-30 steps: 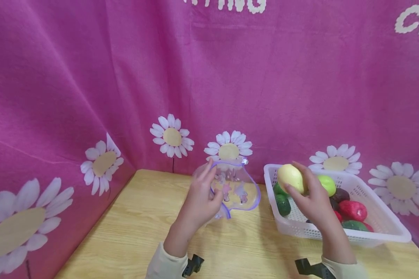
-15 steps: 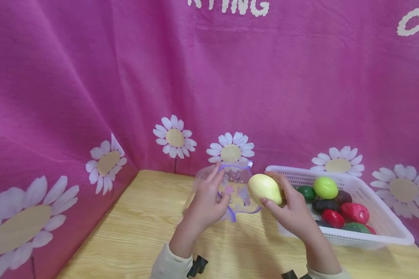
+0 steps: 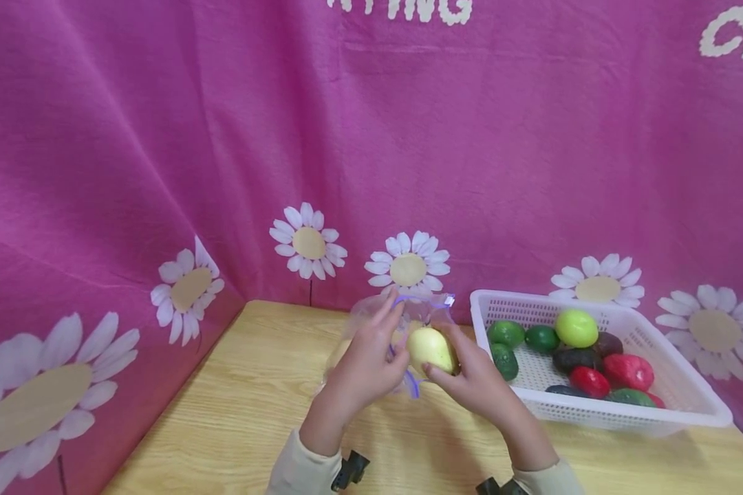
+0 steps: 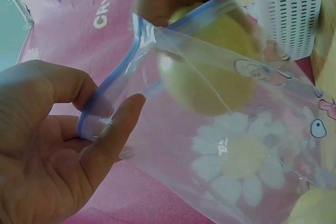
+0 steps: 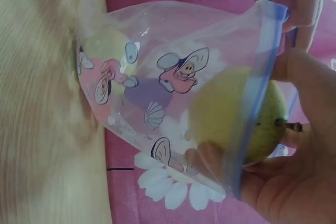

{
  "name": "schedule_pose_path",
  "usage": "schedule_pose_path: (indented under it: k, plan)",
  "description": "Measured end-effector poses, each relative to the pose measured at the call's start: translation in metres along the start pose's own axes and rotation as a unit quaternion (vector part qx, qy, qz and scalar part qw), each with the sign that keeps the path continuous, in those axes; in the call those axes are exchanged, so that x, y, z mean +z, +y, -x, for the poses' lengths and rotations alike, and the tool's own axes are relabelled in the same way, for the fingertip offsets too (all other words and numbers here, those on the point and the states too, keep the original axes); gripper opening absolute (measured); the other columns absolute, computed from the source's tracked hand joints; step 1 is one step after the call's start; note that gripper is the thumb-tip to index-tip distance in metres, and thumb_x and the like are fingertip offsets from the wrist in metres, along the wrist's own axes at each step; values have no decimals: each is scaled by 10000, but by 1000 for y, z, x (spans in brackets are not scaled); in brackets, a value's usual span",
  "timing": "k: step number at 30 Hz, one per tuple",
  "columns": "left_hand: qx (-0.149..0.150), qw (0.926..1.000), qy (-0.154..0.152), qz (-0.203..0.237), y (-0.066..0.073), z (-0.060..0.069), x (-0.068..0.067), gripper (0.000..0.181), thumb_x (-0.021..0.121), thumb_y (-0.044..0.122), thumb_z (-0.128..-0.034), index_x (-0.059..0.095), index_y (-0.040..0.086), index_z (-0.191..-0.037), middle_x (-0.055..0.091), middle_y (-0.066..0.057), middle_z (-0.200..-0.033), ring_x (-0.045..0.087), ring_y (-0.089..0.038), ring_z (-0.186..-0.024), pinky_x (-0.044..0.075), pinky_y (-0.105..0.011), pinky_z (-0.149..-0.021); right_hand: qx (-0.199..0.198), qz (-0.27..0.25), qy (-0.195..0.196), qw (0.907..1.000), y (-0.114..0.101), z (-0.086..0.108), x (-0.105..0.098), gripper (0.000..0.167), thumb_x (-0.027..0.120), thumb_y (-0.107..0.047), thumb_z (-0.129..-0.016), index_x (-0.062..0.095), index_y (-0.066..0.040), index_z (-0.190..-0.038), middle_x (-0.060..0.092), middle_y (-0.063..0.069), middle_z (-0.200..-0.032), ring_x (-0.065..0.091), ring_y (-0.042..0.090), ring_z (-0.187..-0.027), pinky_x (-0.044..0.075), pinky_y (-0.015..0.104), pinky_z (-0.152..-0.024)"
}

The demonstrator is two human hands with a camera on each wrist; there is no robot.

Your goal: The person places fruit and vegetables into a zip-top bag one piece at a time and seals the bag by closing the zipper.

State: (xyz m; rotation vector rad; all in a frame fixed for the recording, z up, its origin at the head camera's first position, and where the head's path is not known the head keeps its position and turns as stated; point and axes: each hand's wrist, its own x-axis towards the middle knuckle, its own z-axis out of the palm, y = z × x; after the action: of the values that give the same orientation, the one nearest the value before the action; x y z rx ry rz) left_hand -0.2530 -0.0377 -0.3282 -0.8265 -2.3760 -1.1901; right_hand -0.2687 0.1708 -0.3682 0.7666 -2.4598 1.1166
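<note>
Pear (image 3: 432, 349) partway through the mouth of a clear bag (image 5: 178, 93)

Pale sleeves (image 3: 300, 467) show above a wooden tabletop (image 3: 266, 392), in front of a bright pink cloth (image 3: 501, 151) with white daisies. The left hand (image 3: 368, 364) pinches the blue zip edge (image 5: 264, 85) of the bag, and the mouth stands apart. The right hand (image 3: 473, 375) is curled round the pear, with fingertips (image 5: 207, 158) showing through the bag's clear side. The pear sits across the opening: its rounded end behind the plastic, its stem (image 5: 295, 126) outside. Low in the bag lies a pale yellow rounded thing (image 5: 110, 51); the purple patch (image 5: 148, 94) beside it could be print or contents, I can't tell. To the right, a white basket (image 3: 594, 404) holds green, red and dark produce (image 3: 576, 359).

I'd judge the step in hand to be passing the pear into the bag. The next move seems to call for a steady left hand at the edge, and for the right to loosen only once the pear is wholly inside, fingers then slipping out without catching the zip
</note>
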Motion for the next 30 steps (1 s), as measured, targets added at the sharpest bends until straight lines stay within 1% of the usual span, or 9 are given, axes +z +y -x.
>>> schedule_pose_path:
  k: [4,7,11,14,16,18,24,27,30]
  plan:
    - [-2,10000,40,-65,-1,1,-3,615,608,-43,-849,477,-102,-1448,275,-223,-1629,622,-157,-903,418,-154,-480,173,137,-117,9997,1,0,1,588,762,-181,-874,510,-30,-1384,651,150,-1159,601,158,-824,535,264,-630]
    - [-12,9998,131,-168,-1,1,-6,609,609,-38,-843,497,-90,-1439,291,-198,-1629,421,-311,-1399,431,-158,-501,265,247,-147,9992,0,0,1,600,769,-196,-860,518,-21,-1376,655,152,-1172,600,148,-813,527,261,-631]
    - [-28,9997,205,-111,0,1,-11,626,611,-46,-834,486,-93,-1446,285,-182,-1636,284,-326,-1494,446,-166,-518,455,219,-206,9985,-4,-1,1,593,769,-180,-848,531,-18,-1366,660,171,-1162,622,166,-795,542,253,-627]
    - [-139,9996,188,155,-1,1,-15,643,598,-61,-845,449,-97,-1469,245,-169,-1655,624,-176,-1052,420,-164,-490,652,145,-214,9975,-6,-2,-2,525,718,-97,-851,559,-12,-1344,681,204,-1140,692,218,-805,576,256,-640]
    - [-237,9991,164,295,-1,1,-17,648,595,-64,-859,426,-99,-1483,224,-161,-1664,540,-55,-672,397,-163,-472,726,111,-278,9969,-8,-2,-4,483,678,-45,-852,583,0,-1323,696,213,-1128,725,253,-821,593,268,-658]
    - [-332,9985,161,397,-3,0,-18,648,592,-67,-871,410,-99,-1492,214,-161,-1667,322,-26,-469,374,-164,-458,734,118,-337,9967,-9,-1,-5,451,648,-10,-853,604,18,-1301,708,219,-1104,741,278,-842,604,289,-676]
    - [-320,9984,294,363,-6,1,-19,624,583,-57,-878,414,-127,-1475,239,-194,-1651,279,11,-460,345,-168,-451,512,176,-284,9981,-10,0,-3,423,662,-17,-885,620,-11,-1306,719,202,-1122,741,251,-866,598,272,-680]
    - [-425,9979,301,395,-5,2,-20,631,580,-38,-892,397,-109,-1492,216,-163,-1664,280,6,-460,338,-158,-459,62,415,102,9991,-11,1,-1,415,699,10,-848,650,-6,-1259,709,151,-1068,698,204,-838,558,237,-618]
    - [-584,9967,314,477,-5,3,-23,644,570,-34,-905,375,-79,-1517,188,-117,-1679,291,-5,-455,331,-153,-459,-169,1100,665,9916,-13,2,0,394,751,-18,-796,700,-15,-1186,625,128,-1023,591,241,-852,501,303,-657]
